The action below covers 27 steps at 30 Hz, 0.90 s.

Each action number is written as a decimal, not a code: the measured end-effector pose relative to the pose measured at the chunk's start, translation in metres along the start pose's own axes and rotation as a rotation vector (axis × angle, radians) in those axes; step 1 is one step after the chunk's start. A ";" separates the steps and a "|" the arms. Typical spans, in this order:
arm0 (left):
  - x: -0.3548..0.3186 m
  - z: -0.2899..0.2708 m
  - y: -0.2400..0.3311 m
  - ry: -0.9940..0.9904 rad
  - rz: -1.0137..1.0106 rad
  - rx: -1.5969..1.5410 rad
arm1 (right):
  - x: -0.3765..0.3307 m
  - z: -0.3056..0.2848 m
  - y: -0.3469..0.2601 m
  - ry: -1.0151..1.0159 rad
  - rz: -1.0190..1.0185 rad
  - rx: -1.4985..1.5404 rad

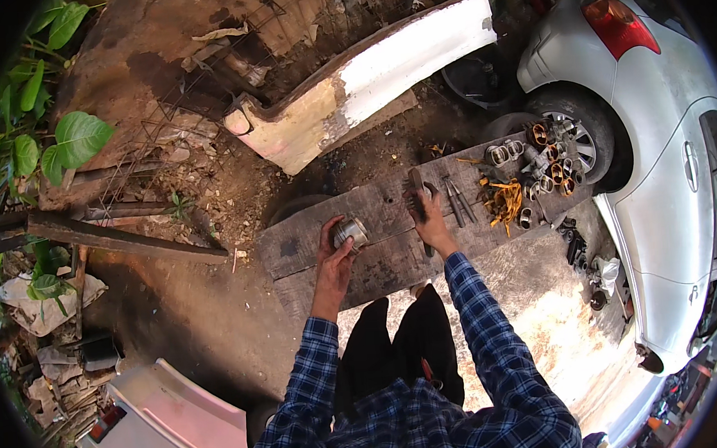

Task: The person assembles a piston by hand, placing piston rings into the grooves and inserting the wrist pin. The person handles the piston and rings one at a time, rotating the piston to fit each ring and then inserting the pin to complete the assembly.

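Metal cylinder (pixel 351 231) held over plank bench (pixel 300 242)

Hands apart, you clamped the cylinder in your left hand (pixel 333 257); your right hand (pixel 433 226) met a dark tool (pixel 431 190), its grip impossible to tell. Pliers (pixel 455 205) and clustered metal parts (pixel 554 171) lay to the right.

Left arm (pixel 312 379) and right arm (pixel 490 327) extend forward; left hand (pixel 333 258) is firmly curled; right hand (pixel 434 225) angles inward.

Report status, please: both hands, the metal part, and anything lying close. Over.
Left hand: gripping metal part. Right hand: at the bench, grip unclear. Tools close on its right; orange bundle, other parts beyond.
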<state>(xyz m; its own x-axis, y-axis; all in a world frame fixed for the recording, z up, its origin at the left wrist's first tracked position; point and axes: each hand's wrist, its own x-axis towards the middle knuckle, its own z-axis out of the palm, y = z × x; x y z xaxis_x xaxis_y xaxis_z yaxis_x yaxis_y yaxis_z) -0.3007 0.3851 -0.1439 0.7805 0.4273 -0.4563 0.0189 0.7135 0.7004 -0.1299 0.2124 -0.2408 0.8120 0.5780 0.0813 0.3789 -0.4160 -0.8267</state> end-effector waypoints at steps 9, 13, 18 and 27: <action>0.107 -0.051 -0.086 -0.040 -0.065 -0.100 | 0.002 0.052 0.105 0.119 0.390 0.194; 0.135 -0.063 -0.110 -0.032 -0.094 -0.122 | 0.005 0.055 0.111 0.194 0.154 -0.274; 0.150 -0.070 -0.121 -0.041 -0.136 -0.146 | 0.005 0.058 0.086 0.122 0.068 -0.250; 0.148 -0.068 -0.105 -0.061 -0.103 -0.042 | 0.019 0.077 0.063 -0.167 0.238 -0.091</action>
<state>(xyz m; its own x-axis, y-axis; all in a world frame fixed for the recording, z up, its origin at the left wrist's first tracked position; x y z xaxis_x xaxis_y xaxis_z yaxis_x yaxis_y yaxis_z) -0.2300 0.4111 -0.3223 0.8123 0.3169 -0.4897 0.0758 0.7750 0.6274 -0.1249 0.2511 -0.3340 0.8012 0.5610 -0.2082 0.2308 -0.6108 -0.7574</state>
